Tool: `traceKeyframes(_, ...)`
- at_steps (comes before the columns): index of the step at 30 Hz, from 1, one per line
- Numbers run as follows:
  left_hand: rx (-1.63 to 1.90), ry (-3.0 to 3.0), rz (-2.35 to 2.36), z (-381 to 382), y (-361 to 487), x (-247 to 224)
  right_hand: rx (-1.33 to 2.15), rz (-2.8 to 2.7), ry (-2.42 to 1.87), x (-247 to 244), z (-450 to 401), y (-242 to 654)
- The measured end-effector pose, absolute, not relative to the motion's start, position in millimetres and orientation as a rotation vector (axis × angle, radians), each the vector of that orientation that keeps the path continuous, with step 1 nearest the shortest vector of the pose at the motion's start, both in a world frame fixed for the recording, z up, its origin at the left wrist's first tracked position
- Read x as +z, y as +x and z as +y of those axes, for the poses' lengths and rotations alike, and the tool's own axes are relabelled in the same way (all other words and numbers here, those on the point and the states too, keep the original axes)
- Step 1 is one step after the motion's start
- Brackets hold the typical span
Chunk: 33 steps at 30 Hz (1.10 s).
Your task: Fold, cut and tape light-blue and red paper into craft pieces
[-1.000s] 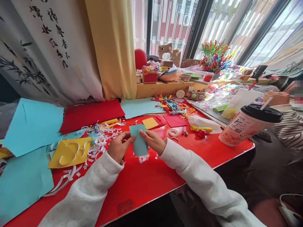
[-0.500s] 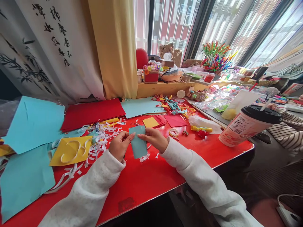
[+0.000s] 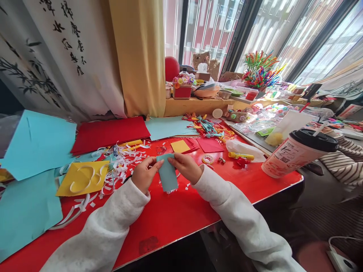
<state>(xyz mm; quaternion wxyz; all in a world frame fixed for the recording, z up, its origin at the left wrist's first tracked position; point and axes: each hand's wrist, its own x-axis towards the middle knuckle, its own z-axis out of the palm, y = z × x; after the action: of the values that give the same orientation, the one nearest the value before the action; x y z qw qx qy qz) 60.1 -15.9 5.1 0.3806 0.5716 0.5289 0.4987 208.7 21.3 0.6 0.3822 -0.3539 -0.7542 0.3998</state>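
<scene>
your left hand (image 3: 145, 173) pinches the small blue paper (image 3: 168, 177) near its upper left edge, and your right hand (image 3: 187, 167) pinches it near the upper right; each grip is closed, thumb against fingers, with the sheet between. you have it above the red tabletop (image 3: 170, 223), well left of the drink cup (image 3: 293, 155). just left of that cup lies a yellow tube (image 3: 241, 155); much farther left, white paper scraps (image 3: 121, 164).
</scene>
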Motion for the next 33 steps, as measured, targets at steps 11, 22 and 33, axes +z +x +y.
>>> traceKeyframes(11, 1.289, 1.381, 1.326, -13.9, 60.1, 0.8, 1.056, -1.798, -0.889, 0.3, 19.3, 206.5)
traceKeyframes(22, 1.290, 1.426, 1.375, -21.9, 58.9, 11.3, 0.881, -1.845, -0.944, 3.5, 14.1, 205.9)
traceKeyframes(33, 1.232, 1.385, 1.361, -17.6, 59.7, 2.3, 0.664, -1.884, -1.015, 6.3, 12.0, 206.3)
